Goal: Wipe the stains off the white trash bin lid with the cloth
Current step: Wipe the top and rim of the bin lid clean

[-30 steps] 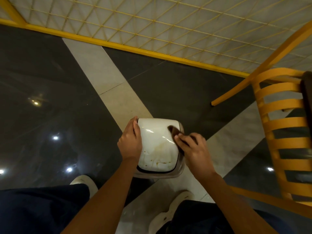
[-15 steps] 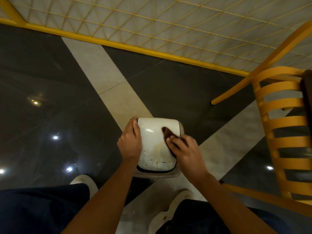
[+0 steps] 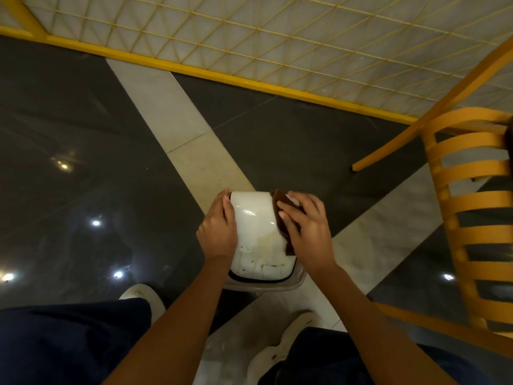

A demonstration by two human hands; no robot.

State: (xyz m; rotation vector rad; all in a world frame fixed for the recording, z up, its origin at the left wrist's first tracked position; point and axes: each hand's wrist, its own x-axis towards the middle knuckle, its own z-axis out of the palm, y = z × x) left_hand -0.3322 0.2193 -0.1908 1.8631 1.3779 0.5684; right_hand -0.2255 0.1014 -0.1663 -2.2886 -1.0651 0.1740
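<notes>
The cloth (image 3: 281,215) has slid to the far right of the lid (image 3: 258,232), pressed under the flat fingers of the right hand (image 3: 308,232). The left hand (image 3: 218,232) grips the lid's left edge, atop the bin (image 3: 266,285). Best to sweep firmly toward the near stains (image 3: 265,241).

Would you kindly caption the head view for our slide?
Left hand grips white bin lid; right hand presses brown cloth on it.
</notes>
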